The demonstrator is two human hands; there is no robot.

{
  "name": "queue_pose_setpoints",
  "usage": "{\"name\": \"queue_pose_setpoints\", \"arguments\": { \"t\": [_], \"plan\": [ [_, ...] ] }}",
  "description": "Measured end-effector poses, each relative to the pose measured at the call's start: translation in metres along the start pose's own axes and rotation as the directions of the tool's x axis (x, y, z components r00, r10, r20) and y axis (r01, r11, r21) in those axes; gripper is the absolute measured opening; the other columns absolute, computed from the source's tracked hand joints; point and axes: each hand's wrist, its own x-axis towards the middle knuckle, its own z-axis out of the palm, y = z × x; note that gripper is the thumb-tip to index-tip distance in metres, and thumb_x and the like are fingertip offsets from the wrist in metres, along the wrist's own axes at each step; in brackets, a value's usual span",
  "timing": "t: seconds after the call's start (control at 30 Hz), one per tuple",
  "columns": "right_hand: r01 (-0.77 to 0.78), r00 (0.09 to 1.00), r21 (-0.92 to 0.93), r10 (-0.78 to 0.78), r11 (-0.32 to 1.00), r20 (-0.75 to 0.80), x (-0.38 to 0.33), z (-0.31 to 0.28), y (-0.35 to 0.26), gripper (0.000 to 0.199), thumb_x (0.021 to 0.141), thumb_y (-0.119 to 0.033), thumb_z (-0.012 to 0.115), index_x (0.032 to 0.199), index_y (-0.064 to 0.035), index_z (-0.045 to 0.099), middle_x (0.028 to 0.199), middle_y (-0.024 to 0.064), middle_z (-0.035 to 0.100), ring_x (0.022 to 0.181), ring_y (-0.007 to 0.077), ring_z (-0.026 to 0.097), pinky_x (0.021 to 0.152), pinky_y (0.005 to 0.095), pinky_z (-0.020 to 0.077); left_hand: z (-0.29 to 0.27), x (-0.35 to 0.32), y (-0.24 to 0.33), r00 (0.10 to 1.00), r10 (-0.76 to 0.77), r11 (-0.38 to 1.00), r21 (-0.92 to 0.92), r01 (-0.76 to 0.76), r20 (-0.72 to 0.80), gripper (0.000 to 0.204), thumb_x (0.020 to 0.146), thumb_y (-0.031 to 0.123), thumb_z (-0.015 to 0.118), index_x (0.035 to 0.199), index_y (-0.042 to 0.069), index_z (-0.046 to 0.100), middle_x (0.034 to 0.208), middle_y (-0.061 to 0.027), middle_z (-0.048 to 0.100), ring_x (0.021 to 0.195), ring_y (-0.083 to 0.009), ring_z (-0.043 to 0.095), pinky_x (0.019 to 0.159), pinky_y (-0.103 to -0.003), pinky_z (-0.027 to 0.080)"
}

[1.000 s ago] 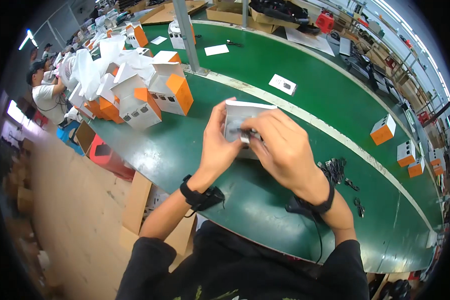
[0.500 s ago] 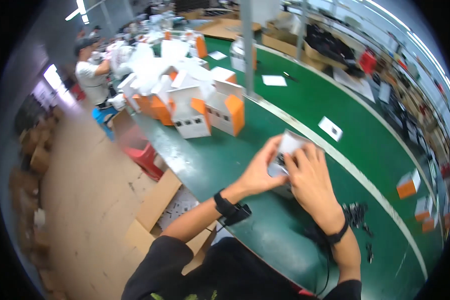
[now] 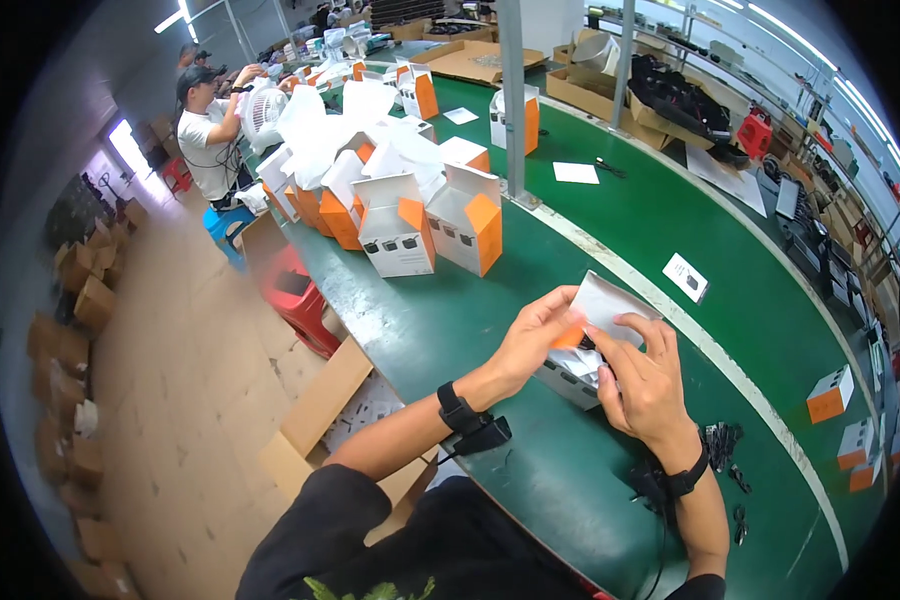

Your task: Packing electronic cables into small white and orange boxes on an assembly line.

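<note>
A small white and orange cardboard box [image 3: 567,386] sits in front of me on the green table, its white lid flap [image 3: 610,300] raised. My left hand [image 3: 526,345] grips the box at its left side, by the orange side flap [image 3: 570,337]. My right hand [image 3: 650,385] reaches over the opening with fingers bent and apart, the index fingertip at a small black item [image 3: 588,343] inside. White crumpled wrapping [image 3: 578,363] fills the front of the box. My fingers partly hide the contents.
Open white and orange boxes [image 3: 395,235] crowd the table at the left. A printed card [image 3: 686,277] and black cables [image 3: 720,442] lie to the right. A metal post [image 3: 513,110] rises beyond. Below left are a carton [image 3: 315,400] and red stool [image 3: 295,300]; a person [image 3: 205,140] works farther off.
The box is lower and rests on the table, its opening and white wrapping now in sight. My right hand has shifted slightly right and down, its fingers spread wider.
</note>
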Motion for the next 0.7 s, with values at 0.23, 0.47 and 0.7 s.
{"name": "queue_pose_setpoints", "arguments": {
  "t": [0.23,0.47,0.7],
  "plan": [
    [-0.189,0.780,0.132,0.230,0.973,-0.582,-0.056,0.020,0.000,0.042,0.077,-0.018,0.095,0.110,-0.0057,0.071,0.128,0.0160,0.065,0.115,0.0382,0.065,0.091,0.0464,0.0570,0.020,-0.005,0.002,1.000,0.017,0.910,0.415,-0.025,0.024,0.046,0.097,-0.007,0.072,0.142,0.001,0.061,0.127,-0.0053,0.071,0.114,-0.0107,0.066,0.100,-0.029,0.055],
    [-0.141,0.989,0.086,0.143,0.986,-0.022,-0.041,-0.009,-0.027,0.030,0.079,-0.006,0.089,0.107,-0.0002,0.079,0.109,0.0125,0.073,0.102,0.0321,0.072,0.079,0.0394,0.0629,-0.009,-0.011,-0.011,0.943,0.233,0.859,0.404,-0.313,0.236,0.033,0.092,-0.002,0.078,0.124,0.001,0.071,0.134,-0.0139,0.070,0.123,-0.0188,0.066,0.105,-0.033,0.053],
    [-0.127,0.979,0.141,0.147,0.982,-0.139,-0.063,-0.005,0.001,0.033,0.079,-0.010,0.092,0.106,-0.0005,0.075,0.113,0.0150,0.071,0.103,0.0340,0.072,0.078,0.0400,0.0637,0.002,-0.019,0.023,0.828,0.243,0.469,0.686,-0.557,0.506,0.041,0.078,0.017,0.095,0.114,0.005,0.081,0.136,-0.0172,0.075,0.129,-0.0379,0.069,0.110,-0.048,0.053]
  ]
}}
